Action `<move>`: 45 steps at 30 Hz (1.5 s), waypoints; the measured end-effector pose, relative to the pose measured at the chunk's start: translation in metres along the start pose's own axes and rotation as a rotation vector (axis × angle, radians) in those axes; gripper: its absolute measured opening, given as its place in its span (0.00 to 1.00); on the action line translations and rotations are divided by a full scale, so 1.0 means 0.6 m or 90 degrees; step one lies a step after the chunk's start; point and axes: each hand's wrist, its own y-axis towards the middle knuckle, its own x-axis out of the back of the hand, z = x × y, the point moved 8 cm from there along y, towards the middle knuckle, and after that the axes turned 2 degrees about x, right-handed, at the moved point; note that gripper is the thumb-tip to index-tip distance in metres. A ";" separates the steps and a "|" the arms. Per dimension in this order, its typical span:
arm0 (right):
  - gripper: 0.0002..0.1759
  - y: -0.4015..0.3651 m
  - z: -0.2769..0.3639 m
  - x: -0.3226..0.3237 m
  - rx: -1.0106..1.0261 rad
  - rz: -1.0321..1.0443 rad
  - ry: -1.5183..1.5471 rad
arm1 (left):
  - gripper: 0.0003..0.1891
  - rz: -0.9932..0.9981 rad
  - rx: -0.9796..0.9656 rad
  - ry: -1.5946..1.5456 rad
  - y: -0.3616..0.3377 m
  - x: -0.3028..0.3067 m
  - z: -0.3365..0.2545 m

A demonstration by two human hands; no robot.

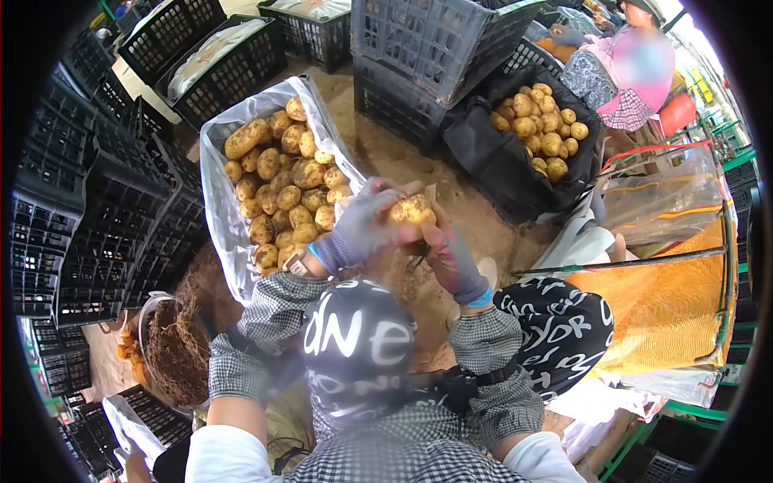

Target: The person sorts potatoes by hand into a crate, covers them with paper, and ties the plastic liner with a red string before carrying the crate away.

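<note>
A brown potato (412, 211) with dirt on its skin is held up between my two gloved hands. My left hand (364, 225), in a grey glove, is closed on the potato's left side. On its right side are the closed fingers of my right hand (453, 256), gloved in grey and pink. Left of my hands stands a crate lined with clear plastic (219, 181), with several potatoes (283, 187) piled inside. Farther off to the right, a container lined with black cloth (475, 153) holds more potatoes (547, 121).
Stacked black crates (121, 217) stand along the left. Grey crates (411, 48) are stacked ahead. A bucket of soil and roots (173, 354) sits at lower left. To the right lies an orange mesh sheet (668, 298). Another person (636, 72) in pink is at upper right.
</note>
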 end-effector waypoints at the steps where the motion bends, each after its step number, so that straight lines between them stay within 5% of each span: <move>1: 0.34 0.000 0.009 -0.006 0.004 0.036 -0.004 | 0.37 0.007 -0.008 -0.028 -0.002 0.003 0.010; 5: 0.30 0.000 0.007 -0.003 0.029 -0.016 0.143 | 0.39 0.011 0.052 0.035 0.002 0.017 0.022; 11: 0.36 0.007 0.026 0.004 0.141 0.049 0.037 | 0.41 0.025 0.111 0.034 0.009 -0.013 -0.019; 14: 0.34 -0.001 0.060 0.000 0.095 0.005 -0.055 | 0.42 0.090 0.209 -0.574 0.003 -0.030 0.044; 16: 0.36 0.000 0.071 -0.006 0.094 -0.006 -0.049 | 0.43 0.126 0.331 -0.752 -0.007 -0.027 0.054; 17: 0.38 0.002 0.075 -0.008 0.105 -0.003 -0.030 | 0.44 0.134 0.394 -0.648 -0.011 -0.015 0.042; 20: 0.42 0.000 0.071 0.010 0.261 -0.066 -0.523 | 0.41 0.076 0.297 -0.402 0.000 -0.026 0.008; 26: 0.46 -0.001 0.051 0.037 0.157 -0.123 -0.489 | 0.41 0.068 0.236 -0.458 -0.003 -0.015 0.018; 29: 0.43 -0.006 0.065 0.025 0.307 -0.139 -0.655 | 0.41 0.026 0.272 -0.576 0.001 -0.025 -0.022; 34: 0.34 -0.013 0.096 0.038 0.416 -0.190 -0.723 | 0.48 -0.032 0.254 -0.216 0.009 -0.013 0.002; 36: 0.32 -0.013 0.105 0.052 0.375 -0.216 -0.663 | 0.52 -0.089 0.177 -0.060 0.006 0.007 -0.013; 39: 0.30 -0.015 0.079 0.062 0.236 -0.237 -0.453 | 0.47 -0.074 0.161 -0.076 0.003 0.001 -0.019; 45: 0.24 -0.001 0.041 0.048 0.175 -0.200 -0.343 | 0.48 -0.027 0.180 -0.043 0.000 -0.010 -0.009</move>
